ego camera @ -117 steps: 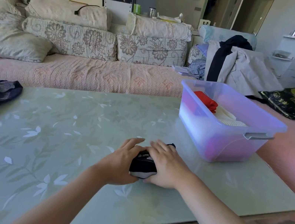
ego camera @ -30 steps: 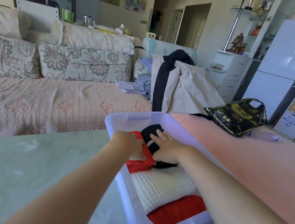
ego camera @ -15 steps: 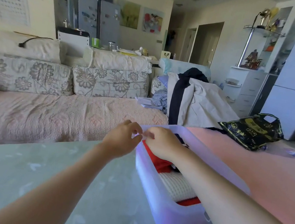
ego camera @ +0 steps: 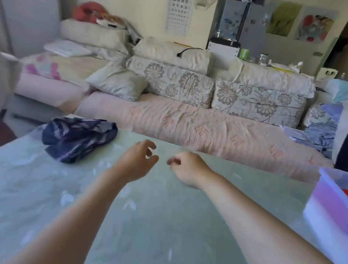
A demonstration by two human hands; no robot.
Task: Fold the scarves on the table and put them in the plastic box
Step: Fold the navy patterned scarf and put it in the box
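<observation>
Over the table [ego camera: 151, 232], left hand [ego camera: 135, 164] and right hand [ego camera: 187, 167] hover loosely curled, empty.

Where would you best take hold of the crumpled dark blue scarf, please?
I would pinch the bunched folds at the right end of the dark blue scarf, coming from the right and above with the left hand. It lies in a crumpled heap on the table, no corner shows, and that end is nearest that empty hand.
</observation>
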